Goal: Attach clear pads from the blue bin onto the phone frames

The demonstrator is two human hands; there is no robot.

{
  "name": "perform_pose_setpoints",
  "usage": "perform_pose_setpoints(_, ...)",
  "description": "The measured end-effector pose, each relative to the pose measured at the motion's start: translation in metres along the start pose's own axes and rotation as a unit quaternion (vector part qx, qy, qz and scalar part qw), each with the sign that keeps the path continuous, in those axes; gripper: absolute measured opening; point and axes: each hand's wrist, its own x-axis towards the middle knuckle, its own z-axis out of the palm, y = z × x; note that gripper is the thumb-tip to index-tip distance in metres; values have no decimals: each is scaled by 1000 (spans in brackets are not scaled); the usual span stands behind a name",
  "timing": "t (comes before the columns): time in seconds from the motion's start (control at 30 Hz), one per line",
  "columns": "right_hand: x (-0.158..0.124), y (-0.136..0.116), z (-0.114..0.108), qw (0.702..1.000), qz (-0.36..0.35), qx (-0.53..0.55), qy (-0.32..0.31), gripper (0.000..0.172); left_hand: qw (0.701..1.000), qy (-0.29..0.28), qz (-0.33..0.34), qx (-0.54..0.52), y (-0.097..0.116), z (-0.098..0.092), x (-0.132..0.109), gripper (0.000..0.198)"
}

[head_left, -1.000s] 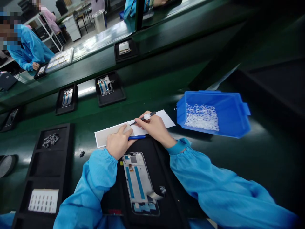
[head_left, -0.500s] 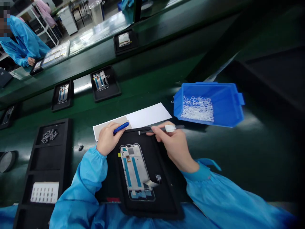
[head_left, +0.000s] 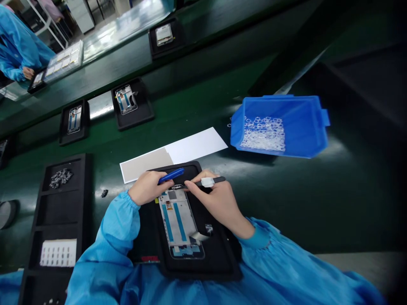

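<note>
My left hand (head_left: 148, 186) is closed around a blue pen-like tool (head_left: 171, 175) at the top left of the phone frame. In my right hand (head_left: 219, 201) are dark tweezers (head_left: 219, 179) with a white wrap on the shank. Their tips reach the top edge of the phone frame (head_left: 187, 218), where both hands meet; what lies between the tips is too small to make out. Two blue strips run along the silver frame, and a loose flex tab (head_left: 199, 236) sticks out at its lower right. The frame lies in a black tray (head_left: 219, 262).
A blue bin (head_left: 302, 131) of small white rings (head_left: 263, 135) stands to the right. White card (head_left: 199, 144) lies behind the tray. At left is a black compartment tray (head_left: 60, 209) with small dark parts (head_left: 61, 178). Trays with phone frames (head_left: 74, 120) and a co-worker's sleeve (head_left: 25, 38) are farther off.
My right hand has brought the tweezers, with a small white piece at their tips earlier, down and left onto the frame's top edge. My left hand has shifted right and down with the blue tool.
</note>
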Motion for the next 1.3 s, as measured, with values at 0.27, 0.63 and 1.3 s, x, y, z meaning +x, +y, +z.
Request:
perform_pose_setpoints(0.27, -1, 2, 1, 1000, -3, -12, -2, 37, 1000, -10, -2, 2, 2, -1, 1, 19)
perform_pose_setpoints(0.63, 1, -2, 2, 1000, -14, -16, -5, 46, 1000, -5, -15, 14, 4, 0, 1, 17)
perform_pose_setpoints(1.3, -3, 1, -1, 999, -36, -13, 9, 44, 984, -24, -60, 165, 22, -1, 2, 15)
